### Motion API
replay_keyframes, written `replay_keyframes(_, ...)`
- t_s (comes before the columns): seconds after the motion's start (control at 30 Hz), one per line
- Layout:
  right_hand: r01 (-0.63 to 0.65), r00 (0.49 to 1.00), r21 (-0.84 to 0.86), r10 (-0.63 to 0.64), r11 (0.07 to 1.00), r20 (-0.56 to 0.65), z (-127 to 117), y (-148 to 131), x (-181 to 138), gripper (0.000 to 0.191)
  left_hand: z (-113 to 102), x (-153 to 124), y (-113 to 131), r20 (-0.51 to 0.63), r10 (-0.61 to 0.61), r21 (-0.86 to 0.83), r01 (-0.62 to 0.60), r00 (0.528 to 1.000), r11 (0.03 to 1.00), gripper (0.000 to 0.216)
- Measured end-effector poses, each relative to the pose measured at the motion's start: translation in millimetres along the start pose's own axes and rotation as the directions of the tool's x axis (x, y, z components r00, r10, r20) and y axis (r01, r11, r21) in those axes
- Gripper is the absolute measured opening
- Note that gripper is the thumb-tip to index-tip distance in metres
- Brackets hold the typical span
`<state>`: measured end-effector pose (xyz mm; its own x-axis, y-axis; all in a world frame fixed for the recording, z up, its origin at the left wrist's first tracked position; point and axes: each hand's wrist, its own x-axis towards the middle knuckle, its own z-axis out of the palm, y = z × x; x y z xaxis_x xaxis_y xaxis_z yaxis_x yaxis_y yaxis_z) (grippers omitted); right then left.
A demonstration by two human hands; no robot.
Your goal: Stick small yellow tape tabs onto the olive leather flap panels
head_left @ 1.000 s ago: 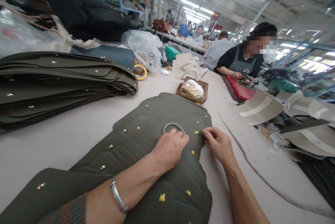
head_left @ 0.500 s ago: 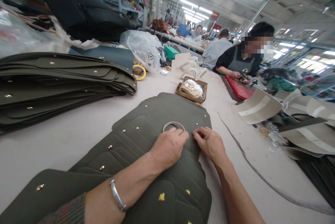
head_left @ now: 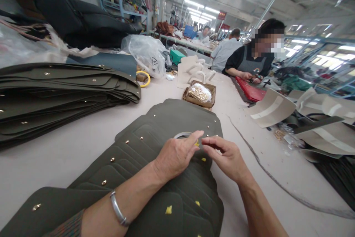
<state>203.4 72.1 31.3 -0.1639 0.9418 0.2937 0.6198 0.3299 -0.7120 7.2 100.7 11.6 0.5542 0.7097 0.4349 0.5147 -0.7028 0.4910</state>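
Observation:
My left hand [head_left: 175, 155] is curled over a roll of tape [head_left: 181, 134], whose pale ring shows behind the knuckles; its index finger stretches out to the right. A small yellow piece of tape [head_left: 197, 143] shows by its fingertips. My right hand [head_left: 227, 157] faces it with thumb and forefinger slightly apart, and nothing is visible between them. Both hands are over a fanned stack of dark olive panels [head_left: 155, 163] with small gold metal fittings [head_left: 112, 159]. Several yellow bits, one of them a yellow scrap [head_left: 168, 209], lie on the panels.
A thick pile of similar panels [head_left: 69, 92] lies at left, beside a yellow tape roll [head_left: 143, 78]. A small box [head_left: 199, 94] of gold hardware stands beyond the stack. Curved beige pieces [head_left: 273, 109] lie at right. Across the table, a co-worker [head_left: 253, 57] handles a red item [head_left: 249, 90].
My fingers have opened out from tight pinches, the left forefinger straightening. Another yellow bit now shows on the panel below my fingertips. The view has shifted slightly.

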Motion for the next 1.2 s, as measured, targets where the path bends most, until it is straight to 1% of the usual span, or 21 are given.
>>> replay_keyframes(0.07,0.118,0.993,-0.063,-0.118,0.991,0.006,3.8,-4.9,0.2,0.013,0.8,0.0,-0.2,0.012,-0.009,-0.001,0.009,1.0,1.0,0.043)
replay_keyframes(0.17,0.196,0.98,-0.125,-0.195,0.972,0.022,8.5,-6.2,0.6,0.012,0.9,0.2,0.3,0.041,-0.031,-0.006,0.031,0.999,0.999,0.039)
replay_keyframes(0.27,0.213,0.977,-0.174,-0.21,0.961,0.034,12.9,-5.0,-0.3,0.013,-1.3,0.0,1.8,0.072,-0.03,-0.017,0.031,0.997,0.999,0.036)
replay_keyframes(0.37,0.204,0.978,-0.197,-0.207,0.959,0.008,18.3,-4.5,-2.5,0.011,-3.2,-1.4,2.0,0.119,0.0,-0.066,0.008,0.993,0.998,0.033)
replay_keyframes(0.43,0.209,0.976,-0.218,-0.217,0.953,-0.013,22.4,-3.1,-3.4,0.011,-2.2,-2.1,0.3,0.124,-0.007,-0.095,0.019,0.992,0.995,0.032)
replay_keyframes(0.57,0.246,0.959,-0.274,-0.275,0.93,-0.071,27.2,-0.1,-2.9,0.012,1.9,-1.9,-3.6,0.052,-0.043,-0.096,0.048,0.998,0.994,0.013)
replay_keyframes(0.63,0.236,0.957,-0.279,-0.272,0.931,-0.1,27.8,-2.1,-3.4,0.012,2.5,-1.6,-3.2,0.013,-0.051,-0.08,0.052,0.999,0.995,0.011)
replay_keyframes(0.7,0.161,0.972,-0.238,-0.196,0.958,-0.13,28.9,-7.6,-4.0,0.012,1.8,-1.2,-1.7,-0.027,-0.041,-0.061,0.04,0.999,0.997,0.014)
replay_keyframes(0.77,0.014,0.987,-0.121,-0.034,0.993,-0.159,31.2,-15.1,-3.3,0.013,0.2,-1.0,0.1,-0.078,-0.01,-0.043,0.007,0.997,0.999,0.015)
replay_keyframes(0.8,-0.069,0.985,-0.036,0.063,0.997,-0.162,32.7,-18.3,-2.1,0.014,-0.8,-1.0,1.0,-0.108,0.01,-0.034,-0.013,0.994,0.999,0.016)
replay_keyframes(0.9,-0.268,0.943,0.193,0.298,0.944,-0.147,34.6,-19.4,4.4,0.015,-2.9,-2.0,3.7,-0.182,0.06,-0.017,-0.065,0.981,0.998,0.019)
replay_keyframes(0.97,-0.366,0.888,0.3,0.427,0.881,-0.171,29.4,-10.3,8.5,0.018,-3.2,-2.6,5.2,-0.182,0.081,-0.008,-0.084,0.98,0.996,0.022)
replay_keyframes(1.03,-0.441,0.823,0.413,0.543,0.797,-0.168,17.7,4.5,10.2,0.025,-2.6,-2.0,5.7,-0.124,0.074,0.017,-0.073,0.989,0.997,0.022)
replay_keyframes(1.07,-0.465,0.808,0.462,0.575,0.755,-0.127,10.4,12.5,9.8,0.029,-2.2,-1.3,5.4,-0.075,0.055,0.045,-0.052,0.996,0.998,0.021)
replay_keyframes(1.13,-0.501,0.811,0.519,0.585,0.692,0.003,-3.7,26.8,7.0,0.033,-1.4,0.7,4.0,0.044,-0.004,0.131,-0.002,0.999,0.991,0.017)
replay_keyframes(1.2,-0.556,0.801,0.517,0.586,0.651,0.122,-12.8,36.9,3.0,0.037,-1.0,2.4,2.1,0.157,-0.053,0.219,0.017,0.986,0.976,0.015)
